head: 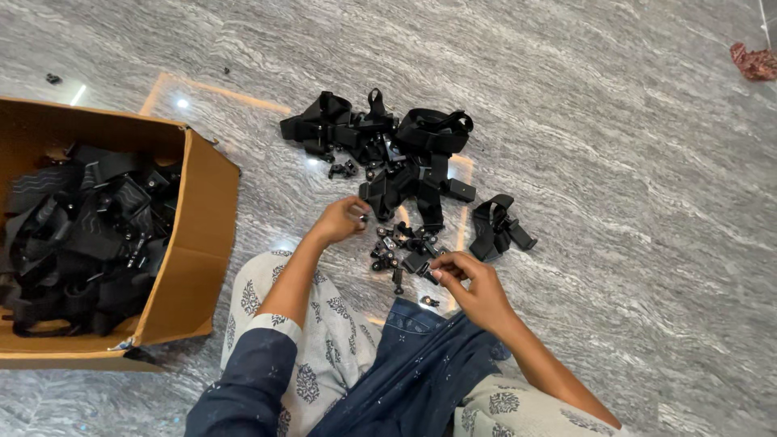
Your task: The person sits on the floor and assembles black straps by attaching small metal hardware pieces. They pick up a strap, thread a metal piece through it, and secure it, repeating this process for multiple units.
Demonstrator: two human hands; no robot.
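Note:
A heap of black straps with buckles (396, 154) lies on the grey marble floor in front of me. Small black clips and mounts (396, 247) are scattered at its near edge. My left hand (340, 218) reaches forward with its fingers pinched on a small black piece beside the heap. My right hand (473, 283) is closer to me and holds a small black clip at its fingertips, right next to the scattered pieces. One separate black strap (498, 226) lies to the right of them.
An open cardboard box (198, 235) full of black straps stands at my left, next to my knee. My patterned trousers and blue garment (388, 364) fill the bottom. A red cloth (754, 62) lies far right on the floor.

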